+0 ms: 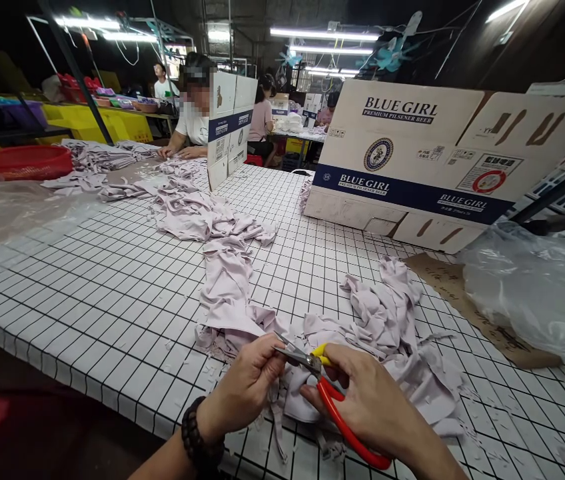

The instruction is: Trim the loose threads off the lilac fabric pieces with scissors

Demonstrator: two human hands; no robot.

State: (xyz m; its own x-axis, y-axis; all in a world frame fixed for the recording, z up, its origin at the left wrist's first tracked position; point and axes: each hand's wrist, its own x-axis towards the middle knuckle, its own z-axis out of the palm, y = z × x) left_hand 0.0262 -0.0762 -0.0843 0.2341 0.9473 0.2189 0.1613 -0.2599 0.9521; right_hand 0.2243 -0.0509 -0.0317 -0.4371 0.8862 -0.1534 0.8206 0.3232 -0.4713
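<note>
Pale pink fabric is pinched between the thumb and fingers of my left hand [245, 380], which has a dark beaded bracelet at its wrist. My right hand [370, 397] grips scissors [335, 417] with one red and one yellow handle. Their blades point left and reach the fabric at my left fingertips; whether they are fully closed I cannot tell. A long strip of the pale pink fabric pieces [225, 280] runs away from my left hand up the table. Another heap of the same fabric pieces [387, 307] lies beyond and beside my right hand.
Small fabric scraps are scattered over the grid-patterned table [127, 300]. A large beer carton [412, 160] stands at the right, beside brown cardboard [482, 307] and clear plastic bags [537, 287]. A smaller carton [232, 127] partly screens a person opposite. A red basket [20, 162] sits far left.
</note>
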